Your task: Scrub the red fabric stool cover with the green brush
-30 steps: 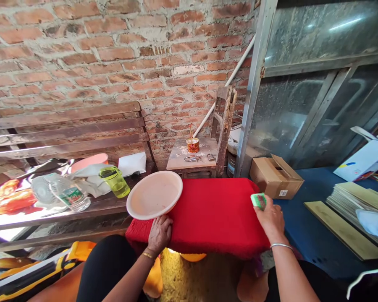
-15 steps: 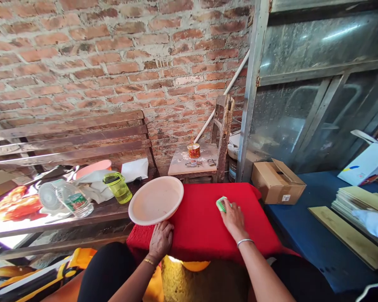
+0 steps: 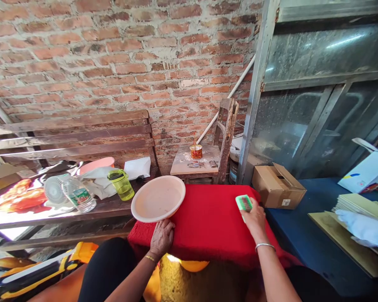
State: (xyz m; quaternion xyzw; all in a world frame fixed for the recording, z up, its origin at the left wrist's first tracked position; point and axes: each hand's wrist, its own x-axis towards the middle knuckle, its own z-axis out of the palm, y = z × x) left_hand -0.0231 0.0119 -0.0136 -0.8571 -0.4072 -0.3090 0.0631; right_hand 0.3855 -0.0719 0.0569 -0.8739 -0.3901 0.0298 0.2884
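Brush (image 3: 244,204) in green stood out in the head view, over the red cloth (image 3: 204,226) and close to the far right corner of the surface that the cloth covered. The right hand (image 3: 254,218) had its fingers wrapped around one end of it; whether the brush touched the cloth could not be told. A silvery bangle (image 3: 265,246) circled that wrist.

The left hand (image 3: 162,238) rested at the near edge of the surface, toward its left corner, with its fingers bent. Whether they pinched any cloth could not be told. A pale basin (image 3: 159,199) sat just beyond them at the left edge, tilted a little; contact between its rim and the fingertips was unclear.

On the bench (image 3: 113,205), a lime-green bottle (image 3: 121,184) stood near the right end, and a clear bottle (image 3: 82,198) leaned beside a white fan (image 3: 55,189) at the front edge. Past the far edge of the cloth, a wooden chair (image 3: 179,167) carried a red tin (image 3: 196,151) with thin sticks in it. To the right, a cardboard box (image 3: 275,188) occupied the far left corner of a blue table (image 3: 290,226), and a stack of boards (image 3: 359,201) lay toward its right edge.
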